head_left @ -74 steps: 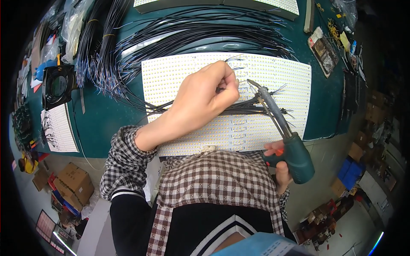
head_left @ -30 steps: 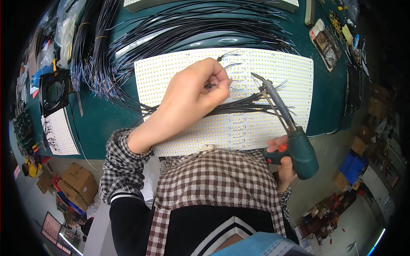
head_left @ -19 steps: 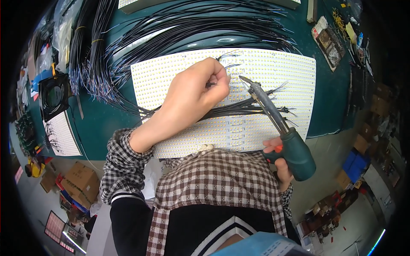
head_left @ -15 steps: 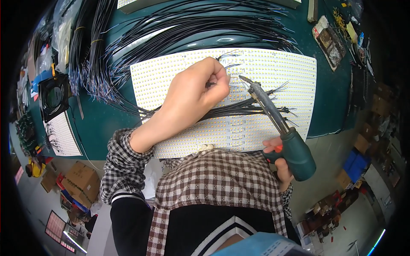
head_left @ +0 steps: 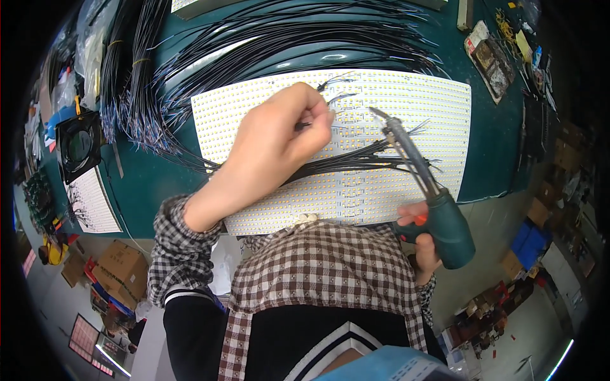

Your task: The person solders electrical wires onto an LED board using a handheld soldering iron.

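Note:
A white LED board [head_left: 419,146], dotted with small yellowish chips, lies on the table in front of me. Over it, my left hand [head_left: 273,136] is closed in a pinch on a black cable [head_left: 304,126]; only a bit of the cable shows between the fingers. My right hand [head_left: 424,251] grips the green handle of a soldering gun [head_left: 413,152] at the board's front right. Its tip points up and left, above the board and apart from my left hand. Several black cables [head_left: 349,162] with bare, splayed ends run across the board below my left hand.
Long black cables [head_left: 305,38] are heaped behind the board, and a tied bundle [head_left: 141,70] hangs at the left. A stained solder block [head_left: 492,60] sits at the far right. A black fan [head_left: 79,145] and a smaller LED board [head_left: 95,203] are at the left.
My left hand has shifted slightly left, still pinched. The soldering gun's tip has moved right, away from my left fingers.

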The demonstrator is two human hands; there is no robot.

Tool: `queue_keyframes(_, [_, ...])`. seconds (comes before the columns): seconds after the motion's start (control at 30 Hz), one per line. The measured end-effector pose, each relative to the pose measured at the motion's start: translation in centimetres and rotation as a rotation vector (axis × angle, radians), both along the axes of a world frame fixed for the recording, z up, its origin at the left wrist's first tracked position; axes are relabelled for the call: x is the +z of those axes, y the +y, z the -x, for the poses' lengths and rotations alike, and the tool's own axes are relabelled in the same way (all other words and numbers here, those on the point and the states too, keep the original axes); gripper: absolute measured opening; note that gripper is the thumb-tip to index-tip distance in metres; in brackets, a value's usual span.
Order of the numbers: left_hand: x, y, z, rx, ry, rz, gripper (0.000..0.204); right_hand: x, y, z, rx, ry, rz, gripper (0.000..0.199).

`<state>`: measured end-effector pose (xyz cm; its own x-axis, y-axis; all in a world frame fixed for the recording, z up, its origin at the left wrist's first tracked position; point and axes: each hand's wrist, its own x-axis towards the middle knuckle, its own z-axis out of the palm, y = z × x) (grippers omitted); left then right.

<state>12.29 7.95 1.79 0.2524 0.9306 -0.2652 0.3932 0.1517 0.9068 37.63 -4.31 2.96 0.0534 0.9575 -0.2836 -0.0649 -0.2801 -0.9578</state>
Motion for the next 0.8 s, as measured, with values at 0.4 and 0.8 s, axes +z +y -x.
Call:
queue_keyframes(0.4, [-1.7,1.7,-2.0,-0.172,0.223,-0.200,0.013,-0.2,-0.2,-0.8,-0.003,-0.089,0.040,0.067])
queue_keyframes(0.8, [-2.8,2.2,-1.9,-0.213,0.369,-0.350,0.012,0.2,0.9,-0.2,0.049,-0.129,0.026,0.069])
